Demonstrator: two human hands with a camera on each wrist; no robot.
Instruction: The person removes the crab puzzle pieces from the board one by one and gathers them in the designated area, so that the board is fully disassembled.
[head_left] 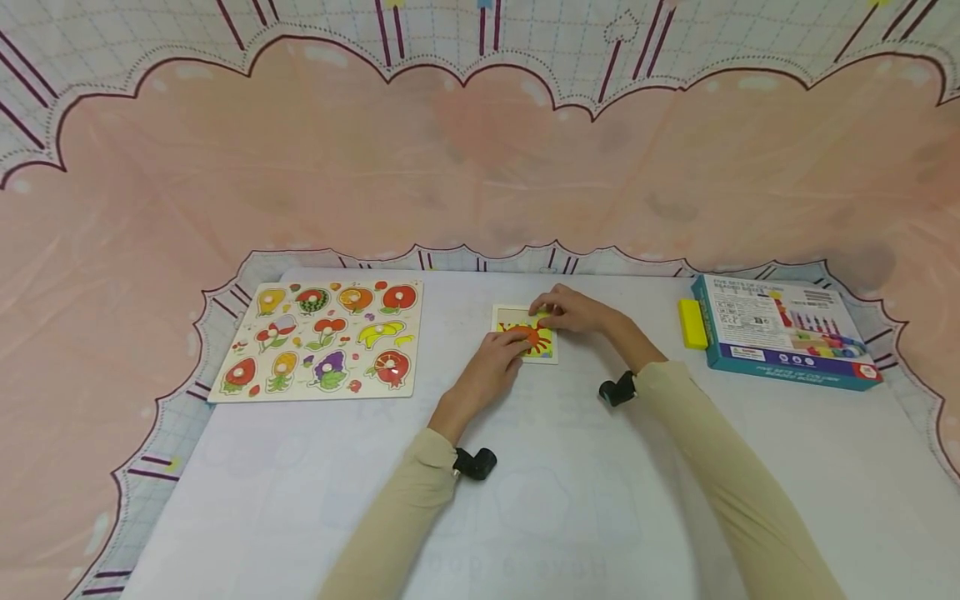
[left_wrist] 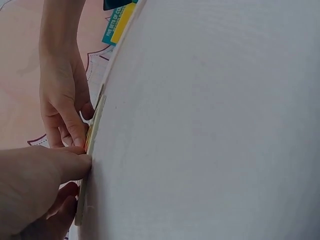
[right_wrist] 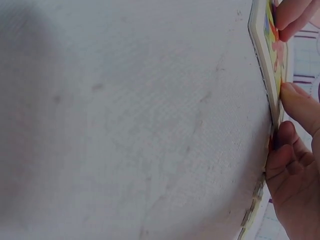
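Head view: I'm touching the crab puzzle [head_left: 540, 340] in mid-frame

At frame left, a fruit board [head_left: 348, 346] is lying flat. My left hand [head_left: 483, 371] is resting released, outstretched fingers [head_left: 510, 338] on the puzzle. My right hand [head_left: 577, 312] is touching its upper right; whether it's pinching, I can't tell. At frame right, a yellow block [head_left: 692, 325] is sitting beside a box [head_left: 780, 333].
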